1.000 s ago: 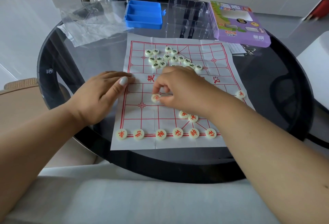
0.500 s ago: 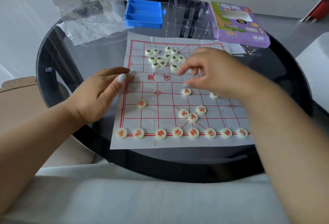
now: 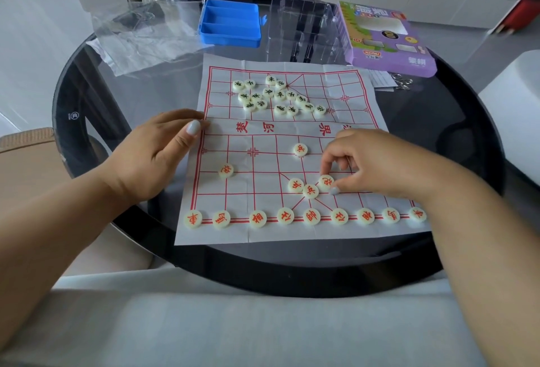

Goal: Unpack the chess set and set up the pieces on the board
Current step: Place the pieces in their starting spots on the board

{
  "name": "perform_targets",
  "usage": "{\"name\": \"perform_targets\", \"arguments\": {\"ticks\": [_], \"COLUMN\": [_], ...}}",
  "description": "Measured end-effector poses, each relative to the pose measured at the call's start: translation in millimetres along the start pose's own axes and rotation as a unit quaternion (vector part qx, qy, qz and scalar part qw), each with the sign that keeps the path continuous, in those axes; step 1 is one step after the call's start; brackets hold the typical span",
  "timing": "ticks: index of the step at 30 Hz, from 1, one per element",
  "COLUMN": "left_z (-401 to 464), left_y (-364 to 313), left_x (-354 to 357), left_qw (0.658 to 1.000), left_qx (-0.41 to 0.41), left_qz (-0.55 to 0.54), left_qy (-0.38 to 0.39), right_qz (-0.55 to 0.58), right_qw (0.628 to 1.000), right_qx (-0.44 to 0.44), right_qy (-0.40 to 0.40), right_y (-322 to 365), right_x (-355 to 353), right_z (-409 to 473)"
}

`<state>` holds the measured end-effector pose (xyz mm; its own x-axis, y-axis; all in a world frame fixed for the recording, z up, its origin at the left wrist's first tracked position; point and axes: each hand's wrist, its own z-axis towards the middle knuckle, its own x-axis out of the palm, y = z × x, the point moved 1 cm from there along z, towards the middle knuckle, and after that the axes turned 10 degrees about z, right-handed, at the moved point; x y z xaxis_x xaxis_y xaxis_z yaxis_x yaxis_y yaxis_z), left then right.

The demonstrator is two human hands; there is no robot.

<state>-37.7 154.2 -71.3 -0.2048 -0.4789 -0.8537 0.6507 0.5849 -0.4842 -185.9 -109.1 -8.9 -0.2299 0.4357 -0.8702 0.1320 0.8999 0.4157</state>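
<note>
Nine red-lettered discs [image 3: 285, 216] lined the near edge of the paper board [image 3: 271, 232], which lay flat on the round glass table [image 3: 455, 139]. Right hand [image 3: 377, 162] pinched a red disc [image 3: 326, 182] between thumb and forefinger, touching two others just left. Left hand [image 3: 157, 150] lay flat and spread, thumb on the board's left edge. Black-lettered discs [image 3: 277, 96] sat heaped at the far half; mid-board squares lay mostly bare. Blue tray [image 3: 230, 26] and purple box [image 3: 388, 36] stood beyond the far edge.

Creased matt paper board [image 3: 292, 139] lies on the glossy dark glass surface [image 3: 438, 133]; smooth cream plastic pieces [image 3: 271, 98] on it; beyond it, a glossy blue plastic tray [image 3: 230, 26].
</note>
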Motion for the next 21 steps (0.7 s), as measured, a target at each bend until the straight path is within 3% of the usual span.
{"name": "perform_targets", "arguments": {"ticks": [6, 12, 21], "left_z": [0.0, 1.1, 0.6], "left_y": [-1.4, -0.9, -1.0], "left_x": [0.1, 0.4, 0.7], "left_qw": [1.000, 1.000, 1.000], "left_qx": [-0.007, -0.002, -0.014], "left_qz": [0.002, 0.002, -0.008], "left_qy": [0.002, -0.002, 0.004], "right_qz": [0.002, 0.044, 0.009], "right_qw": [0.999, 0.991, 0.988], "right_qx": [-0.022, 0.034, 0.087], "right_qy": [-0.025, -0.126, -0.127], "right_y": [-5.5, -40.0, -53.9], "right_x": [-0.3, -22.9, -13.4], "right_z": [-3.3, -24.8, -35.1]}}
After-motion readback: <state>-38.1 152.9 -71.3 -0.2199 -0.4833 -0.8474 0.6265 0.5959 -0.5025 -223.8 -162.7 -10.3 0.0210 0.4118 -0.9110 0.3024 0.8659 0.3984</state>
